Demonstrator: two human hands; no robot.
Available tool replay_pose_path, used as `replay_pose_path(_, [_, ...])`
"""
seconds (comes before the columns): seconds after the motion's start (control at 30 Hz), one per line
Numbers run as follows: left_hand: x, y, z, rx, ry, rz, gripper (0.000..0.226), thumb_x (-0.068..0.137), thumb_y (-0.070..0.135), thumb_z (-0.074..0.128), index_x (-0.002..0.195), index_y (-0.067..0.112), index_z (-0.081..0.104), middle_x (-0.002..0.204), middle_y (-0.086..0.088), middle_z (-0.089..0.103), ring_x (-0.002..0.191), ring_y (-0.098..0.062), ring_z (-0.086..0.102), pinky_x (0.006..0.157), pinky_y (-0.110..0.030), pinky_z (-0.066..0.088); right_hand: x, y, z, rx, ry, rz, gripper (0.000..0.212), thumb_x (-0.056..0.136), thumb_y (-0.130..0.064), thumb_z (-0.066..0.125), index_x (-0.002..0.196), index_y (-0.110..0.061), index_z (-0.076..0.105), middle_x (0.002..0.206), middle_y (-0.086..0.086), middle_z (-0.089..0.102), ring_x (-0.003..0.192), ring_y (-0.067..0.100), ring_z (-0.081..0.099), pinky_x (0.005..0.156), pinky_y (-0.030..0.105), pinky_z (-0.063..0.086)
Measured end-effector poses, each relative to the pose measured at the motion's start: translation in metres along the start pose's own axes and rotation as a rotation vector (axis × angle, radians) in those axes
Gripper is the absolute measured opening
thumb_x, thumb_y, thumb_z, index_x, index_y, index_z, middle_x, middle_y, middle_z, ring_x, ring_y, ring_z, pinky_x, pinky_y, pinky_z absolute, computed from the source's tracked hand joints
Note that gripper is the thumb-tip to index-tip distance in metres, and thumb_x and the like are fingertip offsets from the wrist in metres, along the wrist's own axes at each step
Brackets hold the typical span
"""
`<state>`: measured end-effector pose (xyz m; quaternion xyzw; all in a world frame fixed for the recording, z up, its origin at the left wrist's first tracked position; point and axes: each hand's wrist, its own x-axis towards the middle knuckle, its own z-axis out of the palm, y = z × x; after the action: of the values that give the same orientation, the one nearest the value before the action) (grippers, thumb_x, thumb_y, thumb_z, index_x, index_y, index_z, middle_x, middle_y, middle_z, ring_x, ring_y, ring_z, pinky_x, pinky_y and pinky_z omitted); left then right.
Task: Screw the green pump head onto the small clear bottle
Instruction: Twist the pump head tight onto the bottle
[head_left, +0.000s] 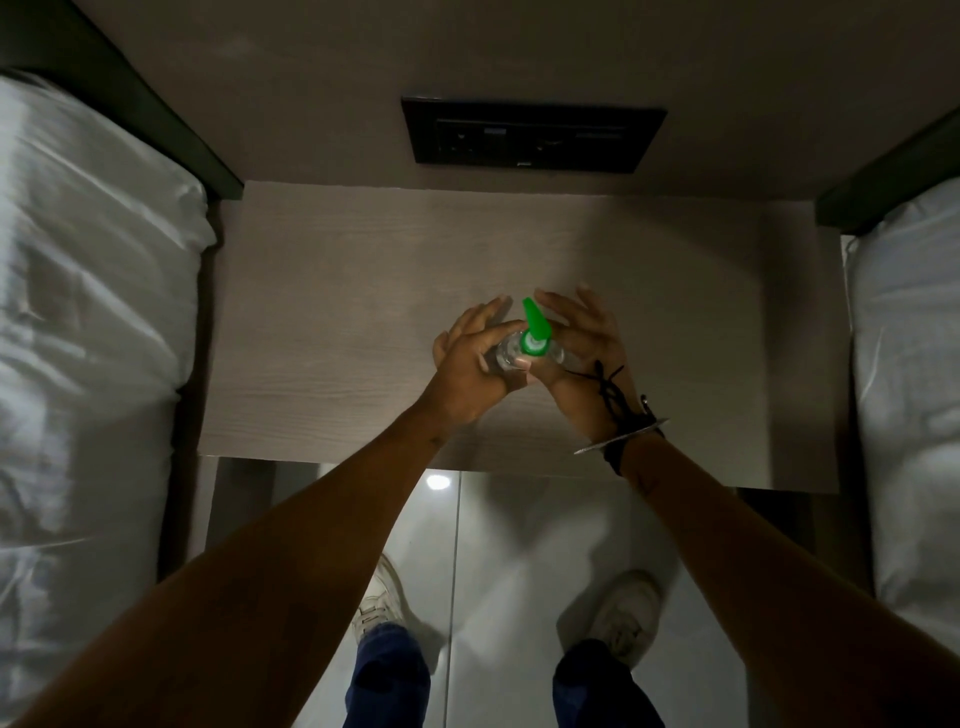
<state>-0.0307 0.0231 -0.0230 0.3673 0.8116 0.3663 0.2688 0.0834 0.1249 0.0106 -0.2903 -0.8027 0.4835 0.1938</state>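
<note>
White shoes and glossy floor tiles fill the bottom of my view. Above them, over the pale wood table, my left hand grips the small clear bottle, and my right hand cups it with fingers spread, partly hiding it. Its green pump head sits on top, nozzle pointing away. White bedding flanks the table; a dark socket panel lies beyond.

**A twin bedroom, likely a hotel room**

You stand between two beds with white bedding, one on the left, one on the right. A pale wood-grain tabletop sits between them, a dark socket panel on the far wall, glossy floor tiles underfoot.
</note>
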Motion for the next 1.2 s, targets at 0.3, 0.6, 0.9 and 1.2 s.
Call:
replay_pose_path(0.3, [-0.009,0.003,0.003,0.024,0.038,-0.013,0.063,0.065,0.033,0.079,0.123,0.027,0.055,0.151,0.001,0.033,0.141,-0.022,0.016,0.113,-0.054,0.008,-0.009,-0.003,0.003,-0.023,-0.020,0.180,0.039,0.072,-0.026,0.080,0.109,-0.030,0.067,0.144,0.000,0.046,0.142,0.024,0.026,0.118,0.043,0.026])
replay_pose_path(0.6, [-0.010,0.004,0.003,0.030,0.014,-0.025,0.066,0.064,0.038,0.079,0.125,0.031,0.053,0.153,0.000,0.028,0.142,-0.025,0.013,0.112,-0.058,0.006,0.025,-0.035,-0.060,-0.329,-0.357,-0.241,0.077,0.080,-0.016,0.073,0.145,-0.016,0.031,0.153,0.012,0.035,0.144,0.026,0.027,0.114,0.057,0.027])
replay_pose_path(0.9, [-0.006,0.006,0.003,0.048,0.009,-0.073,0.064,0.066,0.037,0.078,0.124,0.031,0.052,0.152,-0.003,0.029,0.142,-0.024,0.013,0.114,-0.056,0.005,0.057,-0.069,-0.055,-0.953,-0.686,-0.491,0.059,0.095,-0.032,0.052,0.147,-0.024,0.025,0.136,0.010,0.054,0.132,0.024,0.043,0.116,0.052,0.009])
replay_pose_path(1.2, [-0.009,-0.002,0.010,0.029,0.054,-0.059,0.055,0.064,0.036,0.079,0.114,0.039,0.056,0.154,0.005,0.026,0.143,-0.021,0.009,0.112,-0.051,0.001,0.032,-0.074,-0.039,-0.903,-0.489,-0.183,0.073,0.094,-0.043,0.050,0.149,-0.013,0.012,0.101,0.020,0.067,0.085,0.038,0.064,0.071,0.040,0.049])
